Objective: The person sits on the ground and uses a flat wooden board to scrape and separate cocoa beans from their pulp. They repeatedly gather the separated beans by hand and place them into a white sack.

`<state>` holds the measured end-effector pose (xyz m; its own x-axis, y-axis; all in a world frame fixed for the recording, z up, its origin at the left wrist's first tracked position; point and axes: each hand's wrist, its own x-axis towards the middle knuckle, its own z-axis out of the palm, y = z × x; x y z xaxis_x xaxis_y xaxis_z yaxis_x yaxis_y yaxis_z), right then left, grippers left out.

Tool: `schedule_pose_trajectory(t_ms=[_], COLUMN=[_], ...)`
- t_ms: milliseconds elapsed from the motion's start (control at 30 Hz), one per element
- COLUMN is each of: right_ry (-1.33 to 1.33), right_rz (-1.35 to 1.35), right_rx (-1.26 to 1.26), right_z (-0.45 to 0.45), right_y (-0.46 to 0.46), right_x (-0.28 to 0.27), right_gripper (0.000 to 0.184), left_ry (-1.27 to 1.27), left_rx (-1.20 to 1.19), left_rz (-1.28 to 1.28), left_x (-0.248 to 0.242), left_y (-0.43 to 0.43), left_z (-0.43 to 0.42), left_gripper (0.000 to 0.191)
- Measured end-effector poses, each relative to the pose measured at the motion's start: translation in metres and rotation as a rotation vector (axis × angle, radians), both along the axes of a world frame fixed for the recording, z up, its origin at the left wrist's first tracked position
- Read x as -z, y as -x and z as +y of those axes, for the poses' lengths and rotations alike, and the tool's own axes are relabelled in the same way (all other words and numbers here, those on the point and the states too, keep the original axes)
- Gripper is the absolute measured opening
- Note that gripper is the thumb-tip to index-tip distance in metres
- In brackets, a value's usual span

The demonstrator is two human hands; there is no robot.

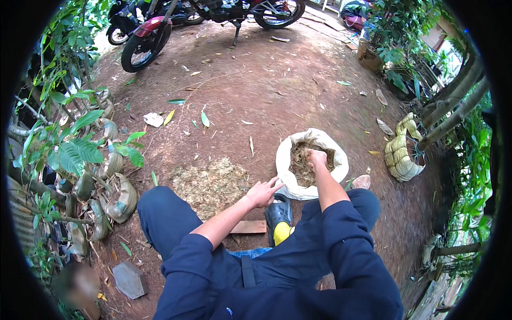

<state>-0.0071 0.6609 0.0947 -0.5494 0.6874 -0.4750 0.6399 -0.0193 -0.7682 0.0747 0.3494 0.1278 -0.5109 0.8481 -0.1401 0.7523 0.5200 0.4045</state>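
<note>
A white woven sack (338,173) stands before me with its rim rolled down, holding brown, shredded plant matter (301,160). My right hand (317,158) reaches into its mouth, fingers bent down at the matter; whether they grip any is hidden. Just left of the sack, my left hand (264,193) has its fingers apart, with the fingertips close to the sack's lower left side and nothing held. A flat pile of pale, dry shredded plant matter (214,182) lies on the soil between my left knee and the sack.
A grey clog (277,214) with a yellow sock is under my hands, beside a wooden board (250,227). A stone (361,182) lies right of the sack. Filled bags (120,200) line the left, a yellowish bundle (400,158) the right. Motorcycles (146,44) stand ahead; a person (355,12) is farther off.
</note>
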Motion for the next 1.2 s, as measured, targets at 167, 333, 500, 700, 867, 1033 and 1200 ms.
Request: schedule_pose_trajectory(t_ms=[167,333,500,700,867,1033,1200], right_ry=[0.132,0.126,0.011,-0.103,0.377,0.677,0.746], right_rz=[0.016,0.013,0.183,0.208,0.35,0.433,0.419], right_rx=[-0.132,-0.149,0.093,0.2,0.204,0.053,-0.133], right_z=[-0.009,-0.016,-0.001,0.01,0.008,0.001,-0.016], right_y=[-0.003,0.0,0.007,0.008,0.003,0.005,0.008], right_x=[0.0,-0.002,0.015,0.025,0.002,-0.007,-0.011], right_gripper=[0.031,0.031,0.015,0.029,0.026,0.028,0.038], left_ry=[0.025,-0.008,0.009,0.011,-0.003,0.0,0.046], left_rx=[-0.016,-0.028,-0.039,-0.053,-0.061,-0.066,-0.095], left_rz=[-0.011,-0.036,-0.06,-0.084,-0.092,-0.086,-0.084], left_x=[-0.003,-0.009,-0.007,-0.003,-0.004,-0.002,0.011], left_y=[0.003,0.005,0.008,0.014,0.016,0.018,0.021], left_z=[-0.003,-0.003,-0.006,-0.01,-0.011,-0.011,-0.024], left_gripper=[0.077,0.077,0.075,0.073,0.072,0.071,0.069])
